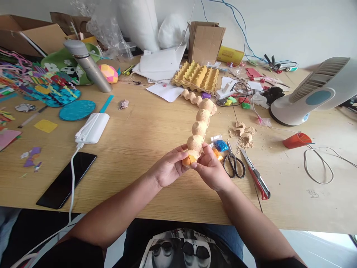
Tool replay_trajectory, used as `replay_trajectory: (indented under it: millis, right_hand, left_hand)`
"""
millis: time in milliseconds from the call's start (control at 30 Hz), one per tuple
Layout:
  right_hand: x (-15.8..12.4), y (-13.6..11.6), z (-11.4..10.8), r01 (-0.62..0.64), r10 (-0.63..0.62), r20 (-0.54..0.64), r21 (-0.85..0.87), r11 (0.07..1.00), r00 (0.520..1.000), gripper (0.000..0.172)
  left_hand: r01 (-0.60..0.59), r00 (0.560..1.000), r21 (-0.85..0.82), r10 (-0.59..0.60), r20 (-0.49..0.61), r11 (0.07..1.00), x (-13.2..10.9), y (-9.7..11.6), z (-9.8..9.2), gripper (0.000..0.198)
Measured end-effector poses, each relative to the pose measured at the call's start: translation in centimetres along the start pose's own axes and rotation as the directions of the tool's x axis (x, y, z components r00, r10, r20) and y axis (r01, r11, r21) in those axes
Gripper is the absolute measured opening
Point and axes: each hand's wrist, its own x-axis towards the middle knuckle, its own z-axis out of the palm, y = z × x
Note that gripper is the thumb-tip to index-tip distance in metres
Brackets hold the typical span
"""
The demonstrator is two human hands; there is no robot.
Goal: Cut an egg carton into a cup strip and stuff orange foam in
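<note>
The left hand (169,169) and the right hand (210,169) meet just above the counter (145,137), near the middle of its near edge, and both are closed on the near end of an egg-carton strip (199,128), a row of rounded cardboard cups joined in a chain. The grip of the left hand is clamped on the strip's lowest cup from the left, thumb on top; the grip of the right hand is clamped on the same end from the right, fingers curled beneath. An orange piece (189,160) shows at that end, between the two thumbs. The strip runs from the hands toward the far edge, its far end curving left beside an egg tray (197,76). Just right of the right hand lie black-handled scissors (234,163) and, beyond them, a red utility knife (258,178), both flat on the counter. Cardboard scraps (243,133) lie farther out on the same side. A white fan (312,93) stands near the right edge. Toward the left edge, a black phone (67,179) lies by the near edge, cabled to a white power bank (93,127).
</note>
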Motion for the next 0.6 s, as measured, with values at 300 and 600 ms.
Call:
replay_trajectory:
  millis: [300,600]
  right_hand:
    - [-0.06,-0.15,0.0,-0.001,0.0,0.026,0.031,1.0,1.0,0.059]
    - [0.06,-0.26,0.38,-0.015,0.015,-0.048,-0.003,1.0,0.999,0.055]
  left_hand:
    - [-0.006,1.0,-0.031,0.006,-0.004,1.0,-0.07,0.12,0.1,0.047]
    - [-0.04,0.999,-0.049,0.041,0.003,0.998,-0.12,-0.31,0.57,0.043]
